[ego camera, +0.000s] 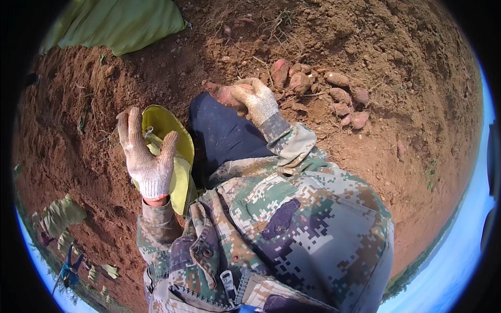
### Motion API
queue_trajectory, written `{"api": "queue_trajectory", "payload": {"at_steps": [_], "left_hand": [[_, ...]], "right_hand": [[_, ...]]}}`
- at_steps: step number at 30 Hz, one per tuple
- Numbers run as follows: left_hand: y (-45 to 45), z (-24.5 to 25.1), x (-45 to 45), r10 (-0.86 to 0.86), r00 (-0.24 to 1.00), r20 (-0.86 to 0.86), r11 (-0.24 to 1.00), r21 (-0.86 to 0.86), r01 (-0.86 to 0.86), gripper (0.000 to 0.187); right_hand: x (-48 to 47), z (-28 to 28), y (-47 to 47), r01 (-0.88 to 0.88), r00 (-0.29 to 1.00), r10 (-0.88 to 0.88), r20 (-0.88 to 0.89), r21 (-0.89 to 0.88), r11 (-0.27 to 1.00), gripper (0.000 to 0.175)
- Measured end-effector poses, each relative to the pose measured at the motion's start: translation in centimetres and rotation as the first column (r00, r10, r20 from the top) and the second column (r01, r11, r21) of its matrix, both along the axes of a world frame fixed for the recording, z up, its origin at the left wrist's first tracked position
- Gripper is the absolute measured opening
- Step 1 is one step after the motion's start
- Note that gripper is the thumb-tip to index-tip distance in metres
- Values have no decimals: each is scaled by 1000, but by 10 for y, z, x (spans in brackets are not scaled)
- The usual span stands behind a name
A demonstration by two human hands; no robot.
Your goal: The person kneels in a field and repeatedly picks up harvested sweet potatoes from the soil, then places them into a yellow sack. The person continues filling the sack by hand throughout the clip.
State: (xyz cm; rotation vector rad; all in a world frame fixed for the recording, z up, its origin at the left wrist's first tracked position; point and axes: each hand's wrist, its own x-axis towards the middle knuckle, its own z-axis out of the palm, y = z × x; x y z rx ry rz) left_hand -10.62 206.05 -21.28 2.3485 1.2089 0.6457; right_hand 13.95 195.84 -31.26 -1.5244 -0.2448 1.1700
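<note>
My right hand [256, 98], in a soiled white knit glove, grips a reddish sweet potato [225, 95] above my dark-trousered knee. My left hand [146, 152], gloved alike, is raised with its fingers apart and nothing in it. Behind and beside it stands a yellow-green woven sack [184, 137], its mouth folded open; the hand hides part of it. To the right of my right hand, several sweet potatoes [299, 83] coated with soil lie in a loose pile, with more [339, 96] just beyond.
Reddish-brown loose soil [117, 234] surrounds me, with roots and dry stems. A large green sack [129, 23] lies at the upper left. Far off at the lower left are more sacks [62, 213] and a person in blue [69, 274]. A single sweet potato [400, 148] lies to the right.
</note>
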Motion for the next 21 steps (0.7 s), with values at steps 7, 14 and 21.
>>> {"api": "queue_trajectory", "payload": {"at_steps": [7, 14, 21], "left_hand": [[-43, -80, -80, 174, 928, -329, 922, -277, -271, 82], [-47, -50, -98, -65, 931, -359, 977, -212, -13, 71], [-59, -27, -65, -240, 757, -608, 931, -365, 2, 95]], "right_hand": [[-55, 12, 14, -723, 544, 673, 501, -126, 679, 62], [-64, 28, 24, -662, 442, 473, 762, -79, 745, 60], [-39, 40, 21, -450, 403, 425, 811, -229, 863, 61]]}}
